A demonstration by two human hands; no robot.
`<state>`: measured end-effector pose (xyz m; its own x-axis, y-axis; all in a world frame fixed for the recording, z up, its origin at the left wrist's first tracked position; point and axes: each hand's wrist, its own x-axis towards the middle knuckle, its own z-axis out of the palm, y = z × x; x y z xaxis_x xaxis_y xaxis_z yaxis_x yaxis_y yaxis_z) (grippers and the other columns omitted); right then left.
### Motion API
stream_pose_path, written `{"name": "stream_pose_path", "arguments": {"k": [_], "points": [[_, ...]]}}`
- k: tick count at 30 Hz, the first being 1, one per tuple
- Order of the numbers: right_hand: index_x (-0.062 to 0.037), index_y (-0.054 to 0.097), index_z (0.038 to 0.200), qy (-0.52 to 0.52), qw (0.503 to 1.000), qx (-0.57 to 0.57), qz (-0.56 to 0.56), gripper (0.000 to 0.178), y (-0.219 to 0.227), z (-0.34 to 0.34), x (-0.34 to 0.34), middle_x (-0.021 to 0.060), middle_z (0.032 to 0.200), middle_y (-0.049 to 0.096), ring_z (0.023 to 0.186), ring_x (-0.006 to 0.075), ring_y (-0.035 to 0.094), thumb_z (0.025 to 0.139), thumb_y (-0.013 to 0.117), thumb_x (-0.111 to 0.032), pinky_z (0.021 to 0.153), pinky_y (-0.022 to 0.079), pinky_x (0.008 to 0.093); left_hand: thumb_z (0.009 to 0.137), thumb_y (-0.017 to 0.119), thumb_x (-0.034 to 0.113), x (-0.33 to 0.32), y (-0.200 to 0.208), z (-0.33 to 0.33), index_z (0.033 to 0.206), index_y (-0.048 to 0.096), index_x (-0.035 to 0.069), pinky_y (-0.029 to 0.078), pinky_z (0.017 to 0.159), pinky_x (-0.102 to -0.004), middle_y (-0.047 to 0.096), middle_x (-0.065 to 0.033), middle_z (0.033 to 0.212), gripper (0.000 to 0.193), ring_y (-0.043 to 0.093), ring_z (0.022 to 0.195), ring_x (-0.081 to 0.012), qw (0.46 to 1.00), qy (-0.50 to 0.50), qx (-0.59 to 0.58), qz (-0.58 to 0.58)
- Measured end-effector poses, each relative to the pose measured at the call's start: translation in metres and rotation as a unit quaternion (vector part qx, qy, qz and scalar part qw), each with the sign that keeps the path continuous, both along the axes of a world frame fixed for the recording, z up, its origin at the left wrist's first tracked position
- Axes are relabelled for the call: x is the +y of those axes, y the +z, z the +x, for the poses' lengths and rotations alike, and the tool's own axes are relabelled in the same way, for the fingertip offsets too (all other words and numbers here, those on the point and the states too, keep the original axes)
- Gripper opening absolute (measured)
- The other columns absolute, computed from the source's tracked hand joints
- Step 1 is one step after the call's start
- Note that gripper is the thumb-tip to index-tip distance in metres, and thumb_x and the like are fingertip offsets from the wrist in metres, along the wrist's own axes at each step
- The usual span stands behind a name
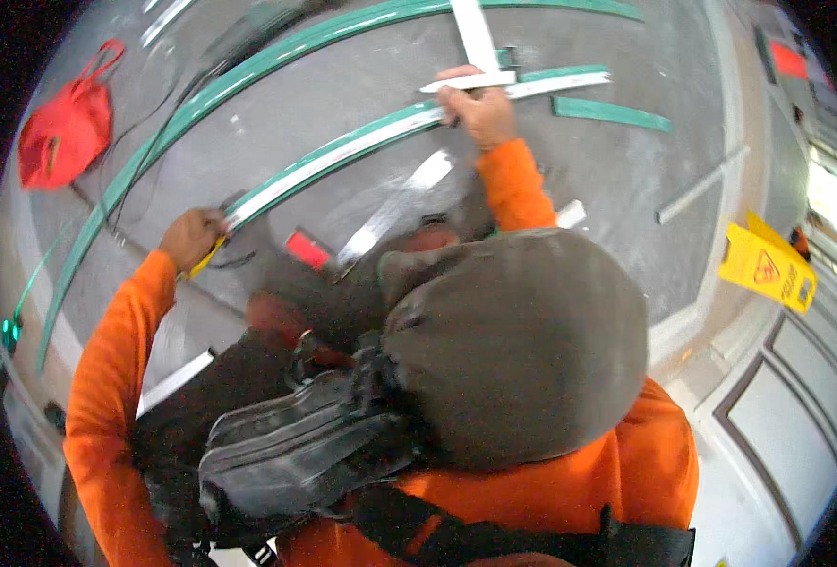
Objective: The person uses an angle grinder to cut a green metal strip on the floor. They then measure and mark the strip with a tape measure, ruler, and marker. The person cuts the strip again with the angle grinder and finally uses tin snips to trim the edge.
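Observation:
Neither my left hand nor my right hand shows. Just before me a co-worker in orange sleeves and a grey-brown cap bends low over the floor. A long green strip with a white face lies before them, slightly curved by the lens. The co-worker's left hand closes on its near-left end, beside a narrow yellow thing I cannot make out. Their right hand grips a short white piece laid across the strip, near a white bar.
A longer green strip arcs behind, crossed by a dark cable. A red bag lies left. To the right are a short green piece, a pale bar and a yellow floor sign. The co-worker wears a black bag.

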<state>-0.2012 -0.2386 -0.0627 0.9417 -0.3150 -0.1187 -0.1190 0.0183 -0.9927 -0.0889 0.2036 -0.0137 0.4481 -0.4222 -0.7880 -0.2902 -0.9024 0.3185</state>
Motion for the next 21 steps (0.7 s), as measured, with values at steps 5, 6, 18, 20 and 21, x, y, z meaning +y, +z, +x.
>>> {"name": "stream_pose_path", "arguments": {"k": [5, 6, 18, 20, 21], "points": [[-0.0045, 0.070, 0.093, 0.059, 0.993, 0.044, -0.091, 0.014, 0.014, 0.007, 0.010, 0.0041, 0.080, 0.068, 0.071, 0.0102, 0.061, 0.082, 0.070, -0.014, 0.063, 0.051, 0.0265, 0.091, 0.052, 0.033, 0.011, -0.002, -0.002, 0.090, 0.069, 0.009, 0.049, 0.074, -0.0423, 0.068, -0.0153, 0.083, 0.030, 0.065, 0.078, -0.0342, 1.000, -0.005, -0.017, -0.025], [-0.0050, 0.070, 0.092, 0.068, 0.992, 0.041, -0.101, 0.014, 0.012, 0.009, 0.012, 0.0039, 0.080, 0.068, 0.071, 0.0103, 0.061, 0.082, 0.070, -0.014, 0.064, 0.051, 0.0269, 0.091, 0.052, 0.033, 0.009, -0.001, -0.003, 0.090, 0.069, 0.009, 0.049, 0.074, -0.0421, 0.068, -0.0150, 0.083, 0.029, 0.066, 0.078, -0.0338, 1.000, 0.000, -0.013, -0.014], [-0.0090, 0.071, 0.090, 0.114, 0.975, 0.030, -0.190, 0.012, -0.001, 0.006, 0.022, 0.0026, 0.072, 0.066, 0.065, 0.0107, 0.059, 0.081, 0.071, -0.017, 0.061, 0.048, 0.0276, 0.090, 0.054, 0.031, 0.001, 0.002, -0.004, 0.085, 0.071, 0.009, 0.049, 0.073, -0.0409, 0.068, -0.0141, 0.078, 0.028, 0.066, 0.075, -0.0301, 1.000, 0.009, -0.004, -0.009], [-0.0090, 0.071, 0.090, 0.110, 0.979, 0.024, -0.168, 0.013, -0.004, 0.008, 0.026, 0.0026, 0.071, 0.066, 0.064, 0.0108, 0.058, 0.081, 0.072, -0.018, 0.060, 0.048, 0.0276, 0.089, 0.055, 0.030, 0.004, -0.002, -0.001, 0.086, 0.070, 0.008, 0.050, 0.073, -0.0405, 0.068, -0.0144, 0.077, 0.027, 0.066, 0.074, -0.0300, 0.999, 0.022, 0.029, -0.012], [-0.0089, 0.071, 0.090, 0.117, 0.976, 0.024, -0.180, 0.013, -0.006, 0.009, 0.029, 0.0027, 0.071, 0.066, 0.064, 0.0109, 0.059, 0.081, 0.072, -0.018, 0.060, 0.048, 0.0276, 0.089, 0.055, 0.030, 0.007, -0.002, -0.003, 0.087, 0.070, 0.008, 0.050, 0.073, -0.0406, 0.068, -0.0143, 0.077, 0.027, 0.066, 0.074, -0.0299, 0.999, 0.025, 0.029, -0.006]]}}
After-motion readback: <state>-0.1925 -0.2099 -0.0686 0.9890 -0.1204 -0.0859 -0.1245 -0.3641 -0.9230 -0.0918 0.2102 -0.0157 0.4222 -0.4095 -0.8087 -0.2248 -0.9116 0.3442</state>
